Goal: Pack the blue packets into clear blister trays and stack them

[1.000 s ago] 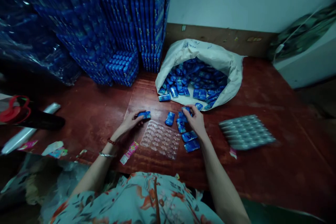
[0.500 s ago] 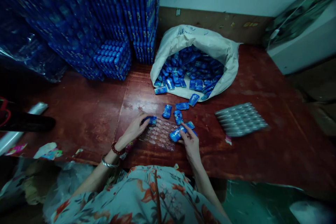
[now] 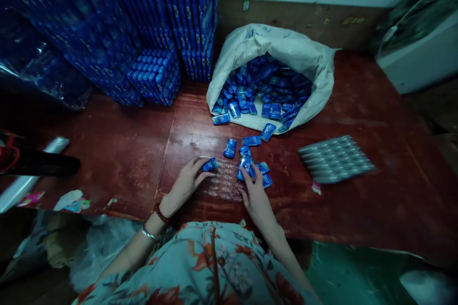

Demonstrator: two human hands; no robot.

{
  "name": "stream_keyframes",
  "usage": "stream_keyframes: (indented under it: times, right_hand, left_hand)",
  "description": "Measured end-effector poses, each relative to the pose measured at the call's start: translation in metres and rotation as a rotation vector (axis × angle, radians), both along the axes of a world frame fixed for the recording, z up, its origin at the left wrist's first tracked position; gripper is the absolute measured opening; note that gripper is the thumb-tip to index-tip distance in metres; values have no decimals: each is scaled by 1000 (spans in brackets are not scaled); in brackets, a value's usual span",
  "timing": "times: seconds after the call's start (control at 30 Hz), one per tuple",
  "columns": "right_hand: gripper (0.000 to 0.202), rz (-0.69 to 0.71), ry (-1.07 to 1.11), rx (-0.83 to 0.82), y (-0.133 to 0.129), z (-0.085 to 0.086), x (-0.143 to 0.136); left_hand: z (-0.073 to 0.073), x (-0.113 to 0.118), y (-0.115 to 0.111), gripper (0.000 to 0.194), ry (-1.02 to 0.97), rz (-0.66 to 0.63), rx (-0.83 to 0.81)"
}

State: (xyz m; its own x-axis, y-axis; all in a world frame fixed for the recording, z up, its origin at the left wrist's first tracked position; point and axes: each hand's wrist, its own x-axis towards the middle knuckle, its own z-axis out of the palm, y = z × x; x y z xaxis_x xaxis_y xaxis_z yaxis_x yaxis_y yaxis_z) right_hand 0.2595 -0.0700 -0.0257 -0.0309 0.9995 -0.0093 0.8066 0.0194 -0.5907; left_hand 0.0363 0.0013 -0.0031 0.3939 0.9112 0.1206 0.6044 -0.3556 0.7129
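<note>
Small blue shrink-wrapped packs lie loose on the table around my hands. My left hand (image 3: 188, 178), with a red bead bracelet and a silver bangle at its wrist, has thumb and forefinger about one blue pack (image 3: 210, 165) at the left end of a clear plastic tray (image 3: 227, 186) with rows of hollows. My right hand (image 3: 255, 190) has its fingertips on another blue pack (image 3: 244, 170) over the tray's right end, its thumb lower down. Beside that hand lie more packs, one blue pack (image 3: 266, 180) close to the knuckles.
An open white sack (image 3: 324, 76) full of blue packs lies behind. Stacked blue packs (image 3: 153, 74) tower at back left. A pile of clear trays (image 3: 336, 159) stands on the right. A black object with a red part (image 3: 43, 163) and a plastic roll (image 3: 17, 195) lie left.
The pack at my right hand has turned more upright and shifted up, and the thumb has come away from it. My left thumb and forefinger have spread wider around their pack. The view has shifted slightly.
</note>
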Motion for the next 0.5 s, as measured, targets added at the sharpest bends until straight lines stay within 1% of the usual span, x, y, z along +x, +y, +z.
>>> stream_keyframes:
  times: [0.1,0.17,0.23,0.33,0.43,0.5]
  right_hand:
    - [61,88,-261,-21,-1,-3,3]
    - [58,122,-348,-39,2,0,7]
    - [51,162,-373,-52,7,6,10]
    - [48,214,-385,-53,14,13,11]
    - [47,227,-375,-21,17,8,9]
    - [46,228,-328,4,18,2,10]
  left_hand:
    - [-2,7,0,30,205,7,-21]
    - [-3,10,0,26,314,1,-33]
    - [0,11,-1,26,398,-28,-46]
    - [10,15,1,27,555,-57,-97]
    - [22,25,5,27,720,-52,-123]
    - [28,34,10,31,792,-82,-105]
